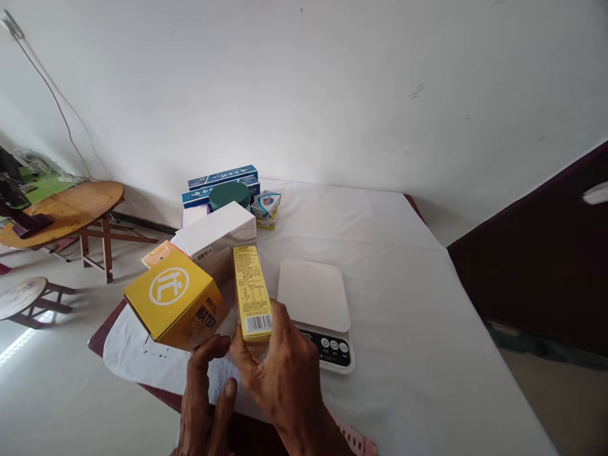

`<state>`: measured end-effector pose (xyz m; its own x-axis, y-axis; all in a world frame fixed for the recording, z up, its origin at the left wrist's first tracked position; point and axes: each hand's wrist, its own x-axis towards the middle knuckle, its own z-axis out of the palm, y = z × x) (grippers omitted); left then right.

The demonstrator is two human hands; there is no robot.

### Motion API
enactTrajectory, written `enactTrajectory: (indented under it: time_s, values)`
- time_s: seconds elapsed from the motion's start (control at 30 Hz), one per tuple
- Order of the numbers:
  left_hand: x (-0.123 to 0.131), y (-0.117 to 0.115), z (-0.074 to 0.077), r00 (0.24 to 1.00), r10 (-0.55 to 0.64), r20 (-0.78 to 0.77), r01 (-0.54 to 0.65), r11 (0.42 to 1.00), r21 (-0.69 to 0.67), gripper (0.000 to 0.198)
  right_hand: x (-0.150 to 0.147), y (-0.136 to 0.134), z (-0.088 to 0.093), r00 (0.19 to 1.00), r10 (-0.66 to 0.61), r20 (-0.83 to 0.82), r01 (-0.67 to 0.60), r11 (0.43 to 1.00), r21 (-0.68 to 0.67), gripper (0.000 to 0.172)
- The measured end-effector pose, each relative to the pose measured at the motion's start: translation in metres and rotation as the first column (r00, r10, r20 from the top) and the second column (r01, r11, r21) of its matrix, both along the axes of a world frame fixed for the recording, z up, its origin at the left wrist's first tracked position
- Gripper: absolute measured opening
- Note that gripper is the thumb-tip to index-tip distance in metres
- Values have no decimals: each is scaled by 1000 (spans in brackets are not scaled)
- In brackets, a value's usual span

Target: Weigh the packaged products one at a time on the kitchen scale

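My right hand is closed around the lower end of a slim yellow carton. A barcode and fine print face me on it. My left hand is just left of it, thumb and index finger apart and nothing visible between them. Its fingertips lie close to the lower edge of a larger yellow box marked WATER; I cannot tell if they touch. Right of the slim carton, a white digital kitchen scale rests on the table, its control panel partly hidden by my right hand.
Behind the yellow boxes are a long white box, a round green container, blue toothpaste boxes and small boxes. A white cloth covers the table. At left stand a wooden table and a stool.
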<state>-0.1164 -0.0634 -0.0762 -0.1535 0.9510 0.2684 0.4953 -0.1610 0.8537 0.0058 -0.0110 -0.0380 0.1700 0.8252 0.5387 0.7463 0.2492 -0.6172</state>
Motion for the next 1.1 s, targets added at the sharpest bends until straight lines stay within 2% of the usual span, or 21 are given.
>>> enactTrajectory:
  time_s: [0.1,0.2,0.27,0.37,0.43,0.53,0.63,0.73,0.87,1.1]
  values:
    - [-2,5,-4,999,-36,15,36,999,-17,39,16,-9,14,1000,-21,22,19,995,94,33]
    - [-6,18,-11,988,-153,-5,153,988,-17,42,40,-16,32,999,-34,28,30,992,125,35]
    - [-8,31,-11,970,-238,-38,236,971,-44,45,61,-18,45,999,-48,24,45,992,114,35]
    - [-5,55,-2,935,-346,-73,339,936,-97,55,97,-17,59,993,-112,-25,113,993,38,36]
    - [1,73,6,885,-446,-132,431,894,-125,79,121,-12,63,981,-165,-106,164,986,-17,38]
    - [15,96,15,752,-597,-281,563,802,-200,126,150,-4,57,946,-192,-260,188,981,-38,41]
    - [31,108,16,640,-672,-373,624,738,-259,149,168,5,47,932,-170,-319,159,985,-58,42]
    - [44,110,9,601,-676,-426,648,724,-235,151,177,9,40,955,-119,-273,104,992,-68,40]
    - [54,109,-2,622,-642,-449,636,748,-190,138,181,8,37,975,-66,-213,52,996,-68,32]
    - [59,117,-12,654,-577,-490,598,790,-132,125,189,4,30,985,-116,-126,112,993,-41,33]
